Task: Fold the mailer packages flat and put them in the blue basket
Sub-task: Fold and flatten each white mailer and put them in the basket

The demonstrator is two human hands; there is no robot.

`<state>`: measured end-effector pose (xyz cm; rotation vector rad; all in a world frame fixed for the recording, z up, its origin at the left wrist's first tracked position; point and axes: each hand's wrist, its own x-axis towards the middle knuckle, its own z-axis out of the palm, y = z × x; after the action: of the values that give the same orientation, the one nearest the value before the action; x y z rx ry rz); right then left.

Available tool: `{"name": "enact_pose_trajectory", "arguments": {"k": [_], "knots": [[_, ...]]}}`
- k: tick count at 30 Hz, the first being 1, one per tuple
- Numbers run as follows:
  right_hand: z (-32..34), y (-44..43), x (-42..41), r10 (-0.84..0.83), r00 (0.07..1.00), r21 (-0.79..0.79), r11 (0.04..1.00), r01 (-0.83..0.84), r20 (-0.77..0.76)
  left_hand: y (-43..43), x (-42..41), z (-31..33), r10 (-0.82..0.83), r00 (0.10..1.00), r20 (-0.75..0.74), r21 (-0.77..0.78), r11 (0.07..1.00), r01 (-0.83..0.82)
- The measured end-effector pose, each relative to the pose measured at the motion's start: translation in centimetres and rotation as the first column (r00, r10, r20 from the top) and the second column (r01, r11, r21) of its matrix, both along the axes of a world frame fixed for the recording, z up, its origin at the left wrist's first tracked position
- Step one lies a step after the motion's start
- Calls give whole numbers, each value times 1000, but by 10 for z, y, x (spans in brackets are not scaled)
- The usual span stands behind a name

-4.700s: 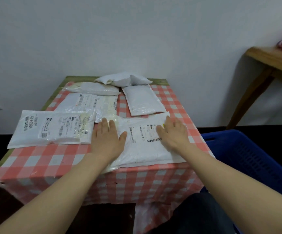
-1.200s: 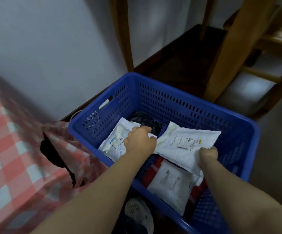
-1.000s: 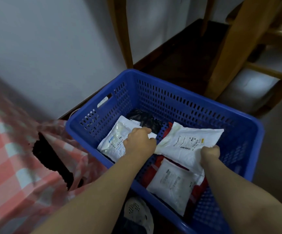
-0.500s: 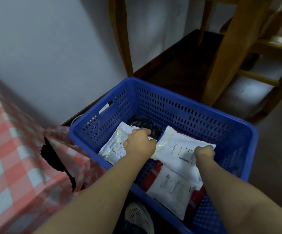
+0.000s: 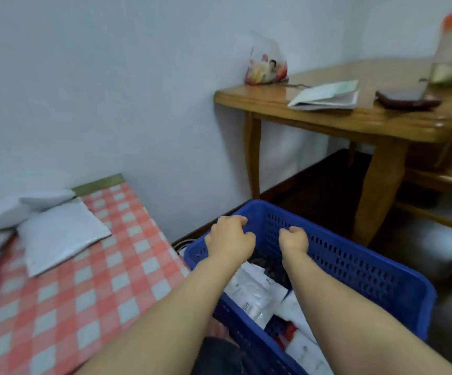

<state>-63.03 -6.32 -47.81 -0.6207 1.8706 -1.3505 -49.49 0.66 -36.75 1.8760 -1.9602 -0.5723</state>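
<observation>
Both grips empty, fingers curled on nothing: left hand and right hand hang over the basket; white mailers lie inside. I judge it's between mailers. Next: swing to 9 o'clock for the nearest mailer on the worktop, press flat w/ both palms, fold.

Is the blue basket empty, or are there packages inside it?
Not empty. White mailer packages lie inside the blue basket, below both forearms.
</observation>
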Motion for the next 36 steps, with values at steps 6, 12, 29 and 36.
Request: {"name": "enact_pose_trajectory", "arguments": {"k": [6, 12, 29, 36], "knots": [[85, 14, 113, 203, 978, -200, 957, -210, -56, 44, 87, 57, 119, 988, -94, -127, 983, -130], [137, 24, 266, 519, 815, -223, 789, -573, -257, 76, 211, 88, 304, 932, -195, -203, 918, -342], [136, -84, 536, 348, -216, 344, 365, -865, -912, 10, 454, 65, 605, 747, -275, -129, 747, -653], [128, -108, 550, 197, -283, 342, 429, -836, -939, -16, 465, 54, 612, 748, -259, -115, 749, -653]]}}
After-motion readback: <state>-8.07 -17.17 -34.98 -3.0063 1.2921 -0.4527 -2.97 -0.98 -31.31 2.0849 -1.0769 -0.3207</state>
